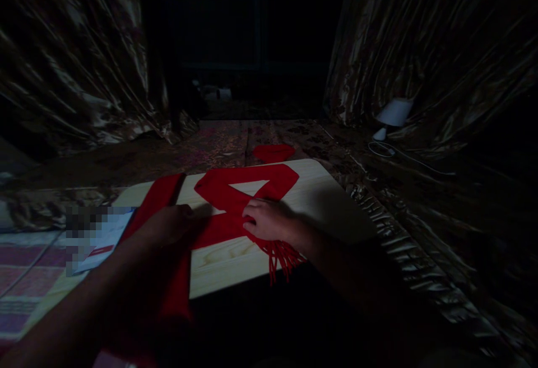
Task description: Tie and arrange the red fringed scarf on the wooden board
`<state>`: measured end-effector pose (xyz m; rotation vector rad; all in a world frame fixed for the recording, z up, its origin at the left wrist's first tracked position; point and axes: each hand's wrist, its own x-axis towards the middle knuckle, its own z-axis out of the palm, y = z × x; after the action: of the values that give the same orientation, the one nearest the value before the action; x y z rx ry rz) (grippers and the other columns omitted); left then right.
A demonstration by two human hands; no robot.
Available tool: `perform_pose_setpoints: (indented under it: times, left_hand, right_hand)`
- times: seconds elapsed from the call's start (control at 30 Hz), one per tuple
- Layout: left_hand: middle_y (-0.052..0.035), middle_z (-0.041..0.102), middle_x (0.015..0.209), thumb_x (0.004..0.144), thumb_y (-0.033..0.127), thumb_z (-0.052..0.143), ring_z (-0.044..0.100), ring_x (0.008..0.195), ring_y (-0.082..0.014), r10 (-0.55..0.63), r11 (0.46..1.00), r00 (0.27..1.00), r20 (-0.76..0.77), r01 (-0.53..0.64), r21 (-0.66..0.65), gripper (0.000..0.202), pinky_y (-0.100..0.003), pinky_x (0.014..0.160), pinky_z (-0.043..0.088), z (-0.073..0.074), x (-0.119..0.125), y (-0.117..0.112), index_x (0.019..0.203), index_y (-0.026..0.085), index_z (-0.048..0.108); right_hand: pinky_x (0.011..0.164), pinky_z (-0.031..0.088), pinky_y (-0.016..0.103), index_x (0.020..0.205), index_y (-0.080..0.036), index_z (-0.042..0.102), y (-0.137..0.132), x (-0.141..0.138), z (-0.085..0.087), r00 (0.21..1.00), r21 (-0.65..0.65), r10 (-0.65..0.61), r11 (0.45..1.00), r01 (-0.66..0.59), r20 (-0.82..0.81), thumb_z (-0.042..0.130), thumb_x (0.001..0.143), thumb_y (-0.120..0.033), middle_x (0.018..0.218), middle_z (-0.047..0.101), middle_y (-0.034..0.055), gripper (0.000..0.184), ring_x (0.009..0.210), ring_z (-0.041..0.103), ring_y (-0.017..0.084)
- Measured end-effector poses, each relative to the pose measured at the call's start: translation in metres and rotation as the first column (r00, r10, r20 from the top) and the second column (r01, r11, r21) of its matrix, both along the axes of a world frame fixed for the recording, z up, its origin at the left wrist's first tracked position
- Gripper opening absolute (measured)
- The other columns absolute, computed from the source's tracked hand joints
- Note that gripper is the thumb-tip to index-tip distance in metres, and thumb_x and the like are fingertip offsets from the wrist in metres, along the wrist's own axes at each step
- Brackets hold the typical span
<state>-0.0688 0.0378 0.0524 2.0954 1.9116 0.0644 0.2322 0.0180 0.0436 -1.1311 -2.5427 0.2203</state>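
Observation:
A long red scarf (218, 229) with a fringed end lies on a pale wooden table top (336, 211). Part of it is folded into a triangular loop, its strips crossing near the middle. My left hand (170, 223) is closed on the scarf's left stretch, which runs over the board and down toward me; its fingertips are partly hidden. Over the crossing, just above the fringe, rests my right hand (269, 221), its fingers bent around the cloth. Another red cloth piece (274, 152) lies beyond the board's far edge; whether it joins the scarf I cannot tell.
A phone or tablet with a lit screen (110, 236), partly blurred out, lies left of my left forearm. A small white lamp (395, 113) with a white cord stands at the right rear. Patterned curtains (378, 37) hang on both sides, and the room is dark.

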Motion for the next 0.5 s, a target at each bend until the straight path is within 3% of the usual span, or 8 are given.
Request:
perform_pose_setpoints:
  times: [0.13,0.27,0.33,0.4,0.47,0.5]
  left_hand:
    - [-0.0087,0.073,0.077,0.078,0.065,0.051,0.066,0.069,-0.0235,-0.013,0.984,1.000,0.023,0.016,-0.179,0.053,-0.029,0.060,0.043,0.017,0.014,-0.014,0.090,0.019,0.073]
    - [-0.0063,0.076,0.089,0.067,0.065,0.065,0.069,0.085,-0.0257,-0.012,0.971,0.963,0.271,0.076,-0.228,0.049,-0.029,0.072,0.051,0.030,0.018,-0.020,0.085,0.021,0.076]
    - [-0.0058,0.077,0.096,0.062,0.063,0.073,0.070,0.091,-0.0267,0.084,0.964,0.893,0.442,0.039,-0.262,0.049,-0.030,0.077,0.054,0.032,0.017,-0.024,0.087,0.022,0.077]
    - [-0.0070,0.078,0.096,0.059,0.061,0.079,0.071,0.089,-0.0271,0.185,0.948,0.777,0.601,0.021,-0.319,0.049,-0.033,0.077,0.057,0.031,0.013,-0.030,0.087,0.021,0.076]
    - [-0.0084,0.078,0.093,0.057,0.056,0.084,0.072,0.084,-0.0270,0.243,0.923,0.678,0.694,0.059,-0.380,0.047,-0.035,0.075,0.058,0.028,0.006,-0.035,0.086,0.020,0.076]
    - [-0.0088,0.078,0.092,0.058,0.054,0.085,0.072,0.082,-0.0270,0.257,0.913,0.661,0.705,0.074,-0.402,0.046,-0.035,0.074,0.058,0.027,0.002,-0.037,0.087,0.020,0.077]
  right_hand:
    - [0.084,0.045,0.028,0.100,-0.019,0.072,0.003,-0.003,-0.004,0.999,-0.024,0.031,0.999,-0.030,0.018,0.064,0.089,-0.029,0.108,0.070,0.0065,0.016,0.097,0.064,0.018]
    - [0.084,0.046,0.029,0.102,-0.019,0.072,0.005,-0.002,0.001,0.999,-0.063,0.030,0.998,-0.027,0.041,0.065,0.089,-0.030,0.110,0.071,0.0073,0.018,0.099,0.065,0.019]
    - [0.084,0.046,0.029,0.102,-0.019,0.073,0.005,-0.001,0.003,0.998,-0.079,0.035,0.996,-0.031,0.045,0.065,0.089,-0.030,0.110,0.071,0.0074,0.018,0.100,0.065,0.020]
    - [0.084,0.046,0.028,0.101,-0.019,0.073,0.005,-0.001,0.004,0.998,-0.084,0.037,0.996,-0.033,0.046,0.064,0.089,-0.031,0.110,0.071,0.0072,0.018,0.100,0.065,0.020]
    - [0.084,0.046,0.028,0.100,-0.019,0.073,0.006,-0.002,0.003,0.998,-0.085,0.034,0.996,-0.030,0.046,0.064,0.089,-0.030,0.108,0.072,0.0067,0.018,0.099,0.065,0.020]
    - [0.084,0.046,0.028,0.100,-0.019,0.073,0.007,-0.002,0.003,0.998,-0.087,0.030,0.996,-0.026,0.046,0.064,0.089,-0.030,0.108,0.072,0.0065,0.018,0.099,0.066,0.019]
